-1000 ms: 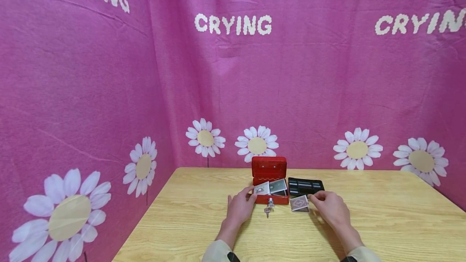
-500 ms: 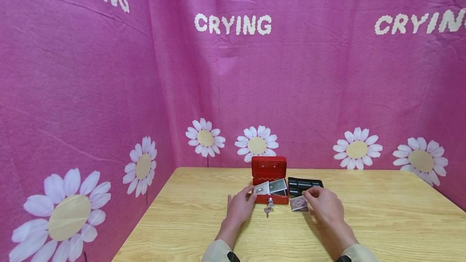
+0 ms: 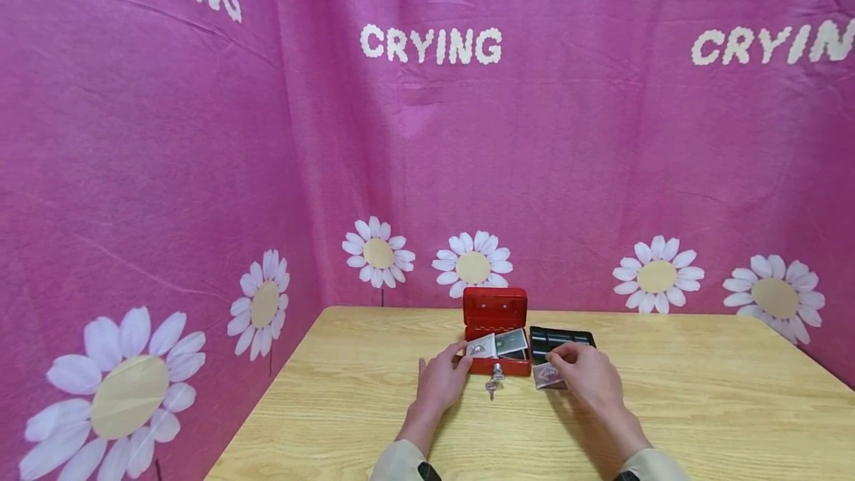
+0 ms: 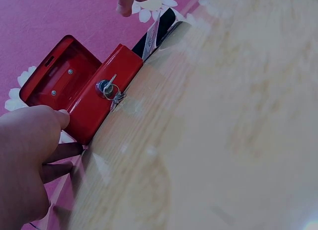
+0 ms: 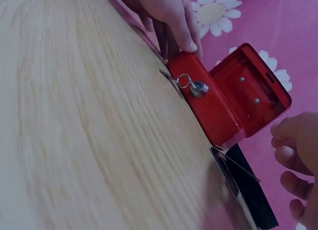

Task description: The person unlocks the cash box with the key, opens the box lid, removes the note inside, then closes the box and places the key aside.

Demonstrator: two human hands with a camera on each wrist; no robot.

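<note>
A red cash box [image 3: 497, 367] stands on the table with its lid raised and a key in its front lock. Green and white printed paper, like banknotes, lies inside. My left hand [image 3: 442, 381] rests against the box's left side, thumb at the top edge and other fingers fairly straight. Right of the box sits a folded, pinkish-brown printed paper [image 3: 546, 375], like a banknote, its fold partly spread in the right wrist view [image 5: 229, 170]. Above it hovers my right hand [image 3: 589, 377], fingers loosely bent with nothing visible between them.
A black compartment tray [image 3: 551, 338] lies right of the box, partly behind my right hand. Keys [image 3: 490, 390] hang from the lock over the wooden table [image 3: 361, 362]. A pink, flower-printed cloth [image 3: 561, 169] rises behind the table and along its left.
My right hand has shifted left, from beside the folded paper to over its right part. The left hand stays at the box, and the view has turned very slightly.
</note>
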